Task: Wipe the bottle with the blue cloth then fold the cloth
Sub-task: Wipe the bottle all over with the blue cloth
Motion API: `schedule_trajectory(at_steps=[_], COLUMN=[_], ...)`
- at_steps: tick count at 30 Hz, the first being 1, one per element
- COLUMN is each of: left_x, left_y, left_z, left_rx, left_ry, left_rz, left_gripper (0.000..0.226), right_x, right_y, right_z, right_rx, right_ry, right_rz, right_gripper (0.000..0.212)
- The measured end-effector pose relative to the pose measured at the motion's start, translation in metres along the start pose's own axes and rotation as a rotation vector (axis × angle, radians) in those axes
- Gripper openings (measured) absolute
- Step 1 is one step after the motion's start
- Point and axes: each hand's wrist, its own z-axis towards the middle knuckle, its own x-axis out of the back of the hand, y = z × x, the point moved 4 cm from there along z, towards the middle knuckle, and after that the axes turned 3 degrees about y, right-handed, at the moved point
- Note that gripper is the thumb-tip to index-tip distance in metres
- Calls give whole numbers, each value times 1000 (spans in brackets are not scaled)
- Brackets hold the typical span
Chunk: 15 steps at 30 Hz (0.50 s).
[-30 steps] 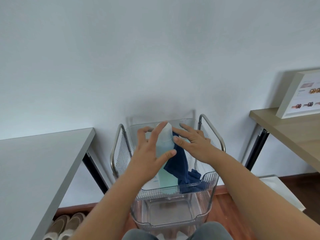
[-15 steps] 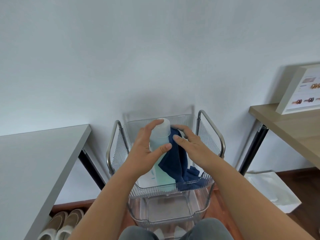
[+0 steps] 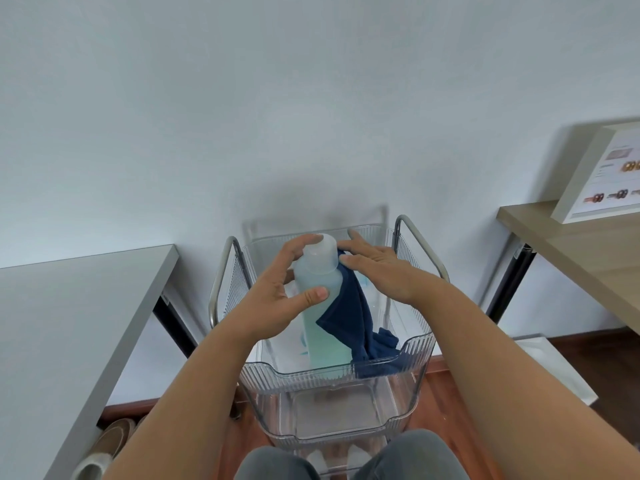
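A translucent bottle (image 3: 320, 299) with pale blue-green liquid and a white cap stands upright in the top tray of a clear plastic cart (image 3: 332, 374). My left hand (image 3: 277, 299) grips the bottle's upper part, thumb in front and fingers round the far side. A dark blue cloth (image 3: 353, 317) hangs down the bottle's right side into the tray. My right hand (image 3: 377, 268) presses the cloth against the bottle near the cap with fingers nearly straight.
The cart has metal side handles (image 3: 415, 237) and a lower clear tray (image 3: 332, 414). A grey table (image 3: 69, 323) stands at the left with slippers (image 3: 104, 448) under it. At the right, a wooden desk (image 3: 581, 251) holds a white box (image 3: 602, 178). The wall is close behind.
My right hand has slid up the bottle with the cloth, toward the cap. My left hand keeps its hold on the bottle.
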Motion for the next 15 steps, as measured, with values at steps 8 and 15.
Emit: schedule_trajectory(at_steps=[8,15], left_x=[-25,-12], left_y=[16,12], left_z=[-21,-13], left_rx=[39,-37], left_ry=[295,242], left_rz=[411,334], left_gripper=[66,62], right_x=[-11,-8], right_y=[7,6], right_z=[-4,-5], right_rx=[53,44], right_ry=[153,76], right_rz=[47,-7], right_gripper=[28,23])
